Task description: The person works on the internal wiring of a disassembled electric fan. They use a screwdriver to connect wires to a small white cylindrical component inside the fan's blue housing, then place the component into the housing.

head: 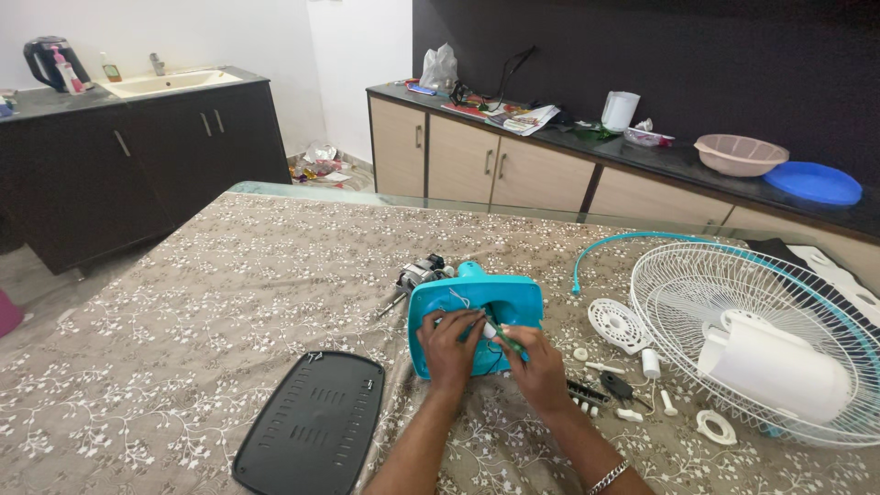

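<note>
Here the teal fan base (474,312) lies under both hands' fingertips (472,328)

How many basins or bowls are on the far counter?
2: a pink basin at the counter's right end, and a blue one beside it, further right. Clutter may hide others.

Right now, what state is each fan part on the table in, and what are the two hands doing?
Teal fan housing: opened, underside up, wires showing.
Motor: out in the open, lying behind the housing.
Black cover plate: detached, flat on the tablecloth.
White fan guard: removed, lying flat.
Left hand: resting on the housing.
Right hand: gripping a green-handled screwdriver pointed into the housing.
</note>
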